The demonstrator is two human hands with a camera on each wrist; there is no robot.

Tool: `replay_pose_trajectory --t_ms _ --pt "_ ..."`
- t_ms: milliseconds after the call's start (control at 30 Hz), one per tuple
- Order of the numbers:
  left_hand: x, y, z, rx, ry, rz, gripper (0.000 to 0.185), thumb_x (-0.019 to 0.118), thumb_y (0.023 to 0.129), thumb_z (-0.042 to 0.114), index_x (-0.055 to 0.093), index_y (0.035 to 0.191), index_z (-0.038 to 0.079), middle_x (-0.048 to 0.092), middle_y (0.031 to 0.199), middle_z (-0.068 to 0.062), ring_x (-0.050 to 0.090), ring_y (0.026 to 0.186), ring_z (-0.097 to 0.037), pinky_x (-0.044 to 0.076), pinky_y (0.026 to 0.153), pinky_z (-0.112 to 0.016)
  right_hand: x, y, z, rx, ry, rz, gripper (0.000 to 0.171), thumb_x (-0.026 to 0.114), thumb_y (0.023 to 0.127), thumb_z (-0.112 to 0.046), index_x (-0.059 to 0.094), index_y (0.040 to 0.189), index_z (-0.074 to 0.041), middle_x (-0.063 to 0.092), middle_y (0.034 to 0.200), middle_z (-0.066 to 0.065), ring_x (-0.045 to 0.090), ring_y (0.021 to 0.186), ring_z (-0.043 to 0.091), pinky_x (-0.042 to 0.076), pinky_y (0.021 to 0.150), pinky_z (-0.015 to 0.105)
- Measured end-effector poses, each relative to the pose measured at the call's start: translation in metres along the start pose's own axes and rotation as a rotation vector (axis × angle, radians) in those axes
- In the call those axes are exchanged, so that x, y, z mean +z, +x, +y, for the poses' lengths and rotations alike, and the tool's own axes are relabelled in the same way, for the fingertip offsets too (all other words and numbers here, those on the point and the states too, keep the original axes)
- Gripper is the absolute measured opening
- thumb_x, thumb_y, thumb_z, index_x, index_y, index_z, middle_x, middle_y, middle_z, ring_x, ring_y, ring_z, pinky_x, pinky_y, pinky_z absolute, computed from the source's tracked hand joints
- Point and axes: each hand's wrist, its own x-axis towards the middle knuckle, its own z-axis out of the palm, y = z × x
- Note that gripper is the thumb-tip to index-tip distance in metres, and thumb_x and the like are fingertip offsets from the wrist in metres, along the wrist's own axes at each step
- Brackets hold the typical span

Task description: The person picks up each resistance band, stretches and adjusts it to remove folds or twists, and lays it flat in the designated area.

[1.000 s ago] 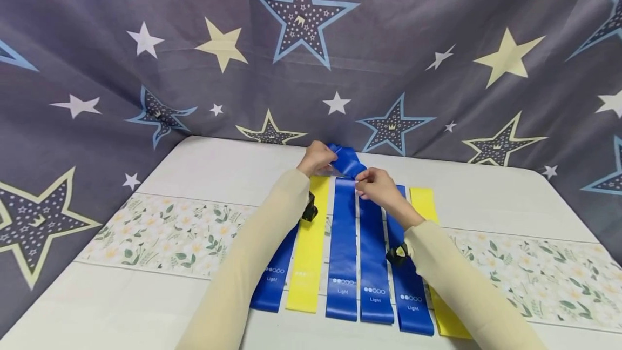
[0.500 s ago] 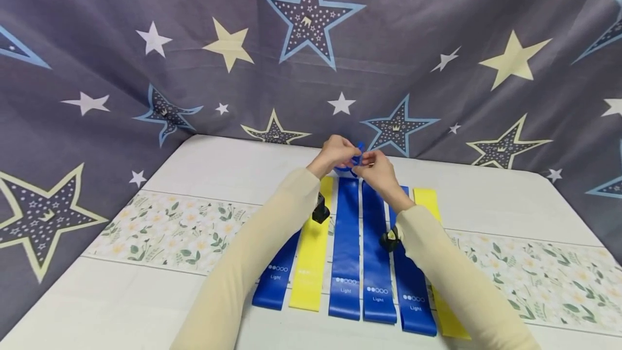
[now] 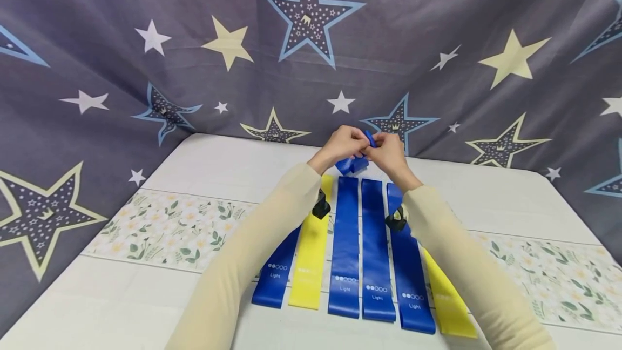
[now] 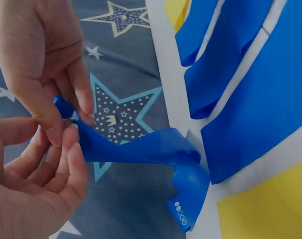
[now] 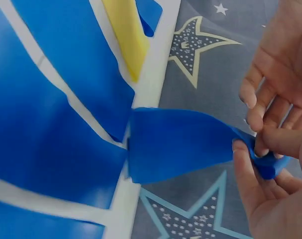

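Note:
Both hands work at a blue resistance band above the far edge of the table. My left hand pinches its gathered upper part between thumb and fingers. My right hand pinches the same part from the other side, fingertips close to the left's. In the left wrist view the band runs twisted from the fingers to a loose end with printed dots. The right wrist view shows the band widening toward the table and bunched at the fingers. Where the fingers meet, the band is partly hidden.
On the white table lie several flat bands side by side: a blue band in the middle, other blue ones, a yellow band to the left and a yellow band at the right. A star-patterned cloth hangs behind.
The hands have come together and risen, the left also moving right. The blue band, earlier stretched between them, is now gathered at the fingertips with part hanging below.

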Motion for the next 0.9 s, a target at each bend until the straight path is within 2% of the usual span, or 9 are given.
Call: replay_pose_trajectory --t_ms 133,233,300,433,533,567,667,767,900 --pt "-0.001 0.001 0.001 -0.002 -0.065 0.029 0.018 0.057 0.095 0.014 0.065 0.102 0.0 0.069 0.093 -0.012 0.064 0.072 -0.016 0.055 0.078 -0.036 -0.01 0.004 -0.003 -0.02 -0.038 -0.028 0.029 0.066 0.087 -0.012 0.064 0.109 0.006 0.069 0.105 0.024 0.07 0.088 0.033 0.058 0.076 0.037" --pt "-0.001 0.003 -0.002 -0.005 -0.075 0.06 0.017 0.056 0.095 0.013 0.064 0.101 0.0 0.069 0.09 -0.012 0.061 0.065 -0.011 0.056 0.08 -0.039 -0.016 0.005 -0.006 -0.012 -0.053 -0.035 0.03 0.069 0.086 -0.012 0.064 0.11 0.006 0.068 0.106 0.025 0.071 0.087 0.033 0.058 0.077 0.039" --pt "-0.001 0.004 -0.006 -0.008 -0.058 0.079 0.017 0.056 0.095 0.013 0.064 0.101 0.0 0.07 0.09 -0.012 0.061 0.064 -0.011 0.056 0.079 -0.038 -0.021 0.005 -0.007 0.004 -0.057 -0.033 0.029 0.068 0.087 -0.012 0.063 0.11 0.005 0.068 0.107 0.024 0.071 0.087 0.033 0.058 0.075 0.037" --pt "-0.002 0.005 -0.018 -0.026 -0.008 0.117 0.015 0.056 0.093 0.012 0.064 0.098 0.001 0.07 0.095 -0.016 0.065 0.069 -0.017 0.055 0.066 -0.027 -0.03 0.006 -0.009 0.018 -0.066 -0.02 0.025 0.065 0.088 -0.009 0.063 0.109 0.006 0.068 0.107 0.025 0.07 0.087 0.034 0.058 0.071 0.034" --pt "-0.002 0.005 -0.029 -0.032 0.041 0.156 0.014 0.056 0.091 0.011 0.064 0.097 0.001 0.069 0.096 -0.016 0.065 0.07 -0.018 0.05 0.06 -0.019 -0.038 0.005 -0.012 -0.006 -0.098 -0.004 0.023 0.063 0.089 -0.007 0.063 0.108 0.006 0.068 0.107 0.026 0.07 0.086 0.034 0.058 0.073 0.036" --pt "-0.002 0.005 -0.031 -0.032 0.061 0.17 0.014 0.056 0.091 0.011 0.064 0.098 0.001 0.069 0.094 -0.015 0.063 0.068 -0.015 0.05 0.06 -0.02 -0.041 0.005 -0.014 -0.025 -0.115 0.004 0.023 0.062 0.09 -0.007 0.064 0.108 0.006 0.068 0.106 0.025 0.07 0.085 0.034 0.058 0.074 0.038" --pt "-0.003 0.005 -0.036 -0.031 0.119 0.197 0.015 0.056 0.091 0.011 0.062 0.1 0.002 0.066 0.095 -0.013 0.062 0.076 -0.018 0.051 0.068 -0.025 -0.049 0.005 -0.02 -0.085 -0.144 0.021 0.021 0.058 0.091 -0.005 0.064 0.108 0.006 0.068 0.105 0.025 0.069 0.086 0.034 0.056 0.078 0.042" --pt "-0.002 0.007 -0.038 0.007 0.17 0.228 0.016 0.055 0.09 0.01 0.06 0.103 0.003 0.065 0.098 -0.013 0.061 0.085 -0.022 0.05 0.078 -0.031 -0.057 0.005 -0.027 -0.129 -0.155 0.037 0.019 0.054 0.093 -0.005 0.062 0.108 0.004 0.069 0.101 0.024 0.067 0.083 0.033 0.055 0.072 0.039" --pt "0.002 0.011 -0.039 0.122 0.214 0.258 0.021 0.055 0.09 0.008 0.059 0.109 0.001 0.066 0.102 -0.014 0.062 0.092 -0.025 0.049 0.085 -0.033 -0.065 0.006 -0.033 -0.149 -0.151 0.047 0.017 0.05 0.095 -0.006 0.057 0.109 0.002 0.067 0.1 0.023 0.063 0.079 0.029 0.05 0.063 0.029"
